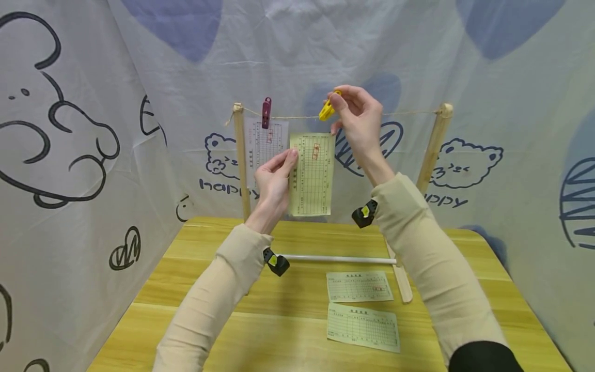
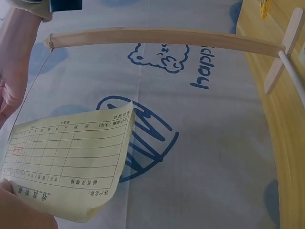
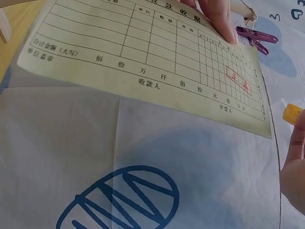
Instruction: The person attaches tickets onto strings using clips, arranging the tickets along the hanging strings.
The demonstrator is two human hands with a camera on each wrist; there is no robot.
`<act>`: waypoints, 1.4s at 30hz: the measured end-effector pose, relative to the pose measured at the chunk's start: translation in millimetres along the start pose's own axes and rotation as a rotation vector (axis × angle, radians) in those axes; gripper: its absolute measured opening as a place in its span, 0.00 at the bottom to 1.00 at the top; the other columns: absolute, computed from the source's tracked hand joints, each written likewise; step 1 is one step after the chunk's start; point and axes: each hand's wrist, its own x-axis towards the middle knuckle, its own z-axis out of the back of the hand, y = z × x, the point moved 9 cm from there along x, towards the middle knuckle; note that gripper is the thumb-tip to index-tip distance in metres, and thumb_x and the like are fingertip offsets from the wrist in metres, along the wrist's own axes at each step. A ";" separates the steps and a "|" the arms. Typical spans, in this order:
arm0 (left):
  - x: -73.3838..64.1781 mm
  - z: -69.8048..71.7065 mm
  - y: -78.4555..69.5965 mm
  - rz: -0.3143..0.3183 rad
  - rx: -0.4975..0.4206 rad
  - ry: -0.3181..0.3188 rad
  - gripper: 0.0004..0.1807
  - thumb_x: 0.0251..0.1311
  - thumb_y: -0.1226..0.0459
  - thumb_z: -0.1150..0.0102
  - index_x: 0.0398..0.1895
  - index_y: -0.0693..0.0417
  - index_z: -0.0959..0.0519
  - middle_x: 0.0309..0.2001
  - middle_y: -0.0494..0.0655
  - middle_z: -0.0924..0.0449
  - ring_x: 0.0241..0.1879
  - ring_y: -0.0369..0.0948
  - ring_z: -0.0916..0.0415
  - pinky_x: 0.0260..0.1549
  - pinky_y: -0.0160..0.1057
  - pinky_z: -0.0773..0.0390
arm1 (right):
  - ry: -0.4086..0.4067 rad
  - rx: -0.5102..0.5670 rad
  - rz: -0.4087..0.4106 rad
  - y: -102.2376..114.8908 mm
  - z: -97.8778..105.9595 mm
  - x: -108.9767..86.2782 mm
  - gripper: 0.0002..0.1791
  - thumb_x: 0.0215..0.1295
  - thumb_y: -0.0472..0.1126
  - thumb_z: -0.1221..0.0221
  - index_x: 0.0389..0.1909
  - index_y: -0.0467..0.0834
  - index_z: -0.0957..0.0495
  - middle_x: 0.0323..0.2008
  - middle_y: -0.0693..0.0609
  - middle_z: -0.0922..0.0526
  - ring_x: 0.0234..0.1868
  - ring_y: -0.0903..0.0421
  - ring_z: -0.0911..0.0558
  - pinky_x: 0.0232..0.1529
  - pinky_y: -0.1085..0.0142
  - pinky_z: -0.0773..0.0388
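My left hand (image 1: 273,182) pinches a pale yellow receipt slip (image 1: 317,181) by its left edge, thumb in front. Printed with a grid and a red stamp, the slip hangs upright, its top edge a little below the string (image 1: 302,117). Between thumb and fingers, my right hand (image 1: 360,121) holds a yellow clothespin (image 1: 327,110) at the string, above the slip's upper right corner. In the right wrist view the slip (image 3: 143,62) and the yellow clothespin (image 3: 291,114) are apart. Left of them, a purple clothespin (image 1: 266,112) fastens a white receipt slip (image 1: 274,139) to the string.
Two wooden posts (image 1: 434,144) hold the string, with a white rod (image 1: 339,259) low between them. Two more yellow receipt slips (image 1: 355,287) lie on the wooden table (image 1: 153,320). A printed cloth (image 1: 176,93) hangs behind.
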 end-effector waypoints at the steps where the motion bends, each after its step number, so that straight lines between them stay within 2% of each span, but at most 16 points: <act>1: 0.2 -0.3 -0.3 -0.002 0.000 0.001 0.16 0.63 0.65 0.34 0.53 0.62 0.18 0.37 0.41 0.13 0.37 0.34 0.16 0.46 0.30 0.15 | 0.001 -0.005 0.003 0.8 -0.9 0.6 0.06 0.69 0.35 0.38 0.44 0.39 0.19 0.36 0.52 0.13 0.36 0.57 0.15 0.19 0.70 0.23; 17: 2.8 -3.3 -3.2 0.001 -0.006 -0.008 0.18 0.62 0.65 0.33 0.54 0.62 0.19 0.38 0.41 0.13 0.38 0.34 0.15 0.47 0.31 0.15 | 0.005 -0.080 0.003 2.4 -9.5 16.3 0.08 0.68 0.35 0.37 0.44 0.36 0.20 0.32 0.56 0.15 0.30 0.58 0.19 0.15 0.70 0.26; 26: 5.7 -4.3 -4.2 -0.004 -0.004 -0.021 0.17 0.62 0.64 0.33 0.53 0.60 0.18 0.43 0.47 0.12 0.39 0.35 0.15 0.48 0.32 0.15 | -0.014 -0.095 -0.021 -1.8 -15.1 23.0 0.03 0.67 0.35 0.36 0.37 0.39 0.18 0.28 0.55 0.15 0.21 0.59 0.23 0.11 0.70 0.32; 32: 7.8 -4.8 -4.8 0.000 -0.010 -0.028 0.17 0.61 0.64 0.32 0.52 0.60 0.17 0.44 0.48 0.12 0.39 0.35 0.15 0.47 0.31 0.15 | -0.019 -0.187 -0.033 -2.3 -18.5 25.3 0.09 0.67 0.38 0.36 0.40 0.35 0.18 0.27 0.55 0.15 0.15 0.59 0.27 0.11 0.70 0.33; 37: 9.8 -5.7 -4.8 0.001 -0.015 -0.029 0.16 0.61 0.64 0.32 0.52 0.60 0.17 0.41 0.45 0.11 0.38 0.35 0.15 0.46 0.31 0.15 | -0.031 -0.229 -0.080 -3.8 -18.1 27.4 0.11 0.66 0.40 0.35 0.41 0.35 0.17 0.27 0.56 0.15 0.18 0.60 0.25 0.11 0.71 0.33; 42: 11.1 -5.8 -4.4 0.003 -0.019 -0.036 0.17 0.61 0.64 0.32 0.52 0.60 0.17 0.39 0.43 0.12 0.37 0.34 0.15 0.45 0.30 0.15 | -0.019 -0.331 -0.079 -2.8 -19.8 28.0 0.12 0.68 0.42 0.36 0.41 0.35 0.17 0.28 0.57 0.15 0.20 0.61 0.24 0.13 0.71 0.31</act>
